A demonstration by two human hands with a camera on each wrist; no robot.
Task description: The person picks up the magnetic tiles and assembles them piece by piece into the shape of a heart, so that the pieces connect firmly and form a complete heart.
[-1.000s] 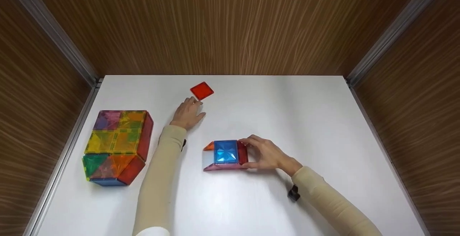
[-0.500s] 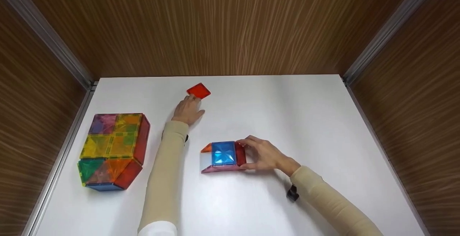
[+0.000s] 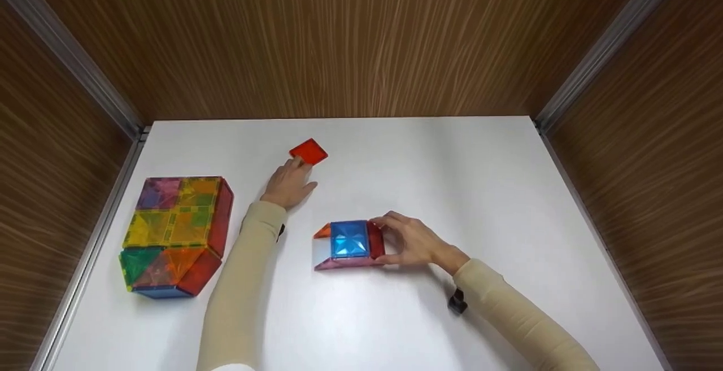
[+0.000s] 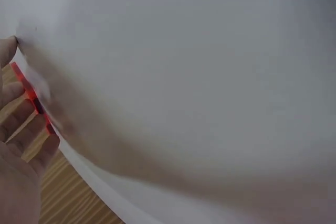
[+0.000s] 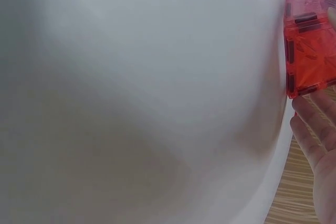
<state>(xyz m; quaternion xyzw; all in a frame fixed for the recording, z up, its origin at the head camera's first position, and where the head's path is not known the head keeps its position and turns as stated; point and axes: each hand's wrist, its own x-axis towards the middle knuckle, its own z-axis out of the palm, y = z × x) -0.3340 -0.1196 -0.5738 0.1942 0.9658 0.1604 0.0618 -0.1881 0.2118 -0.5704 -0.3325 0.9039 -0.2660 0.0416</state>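
Flat on the white table lies a red square magnetic tile (image 3: 308, 151), turned cornerwise. The fingertips of my left hand (image 3: 287, 184) rest on its near corner, fingers stretched out and thumb apart. In the left wrist view that tile (image 4: 27, 88) shows as a thin red strip beyond the fingers. My right hand (image 3: 415, 241) grips the right end of a small magnetic-tile box (image 3: 349, 239), thumb on the near side and fingers on the far side. The box has a blue top, a red right end, a pink near side and orange at the far left; its left end is uncovered.
A larger magnetic-tile block (image 3: 175, 230) in yellow, purple, green, orange and red stands on the left, beside the left forearm. Brown wood-grain panels (image 3: 350, 43) wall in the table (image 3: 480, 179) at the back and both sides.
My left fingers have come onto the red tile, and it has slid a little toward me with them. The right hand keeps its grip on the small box, which stays in place.
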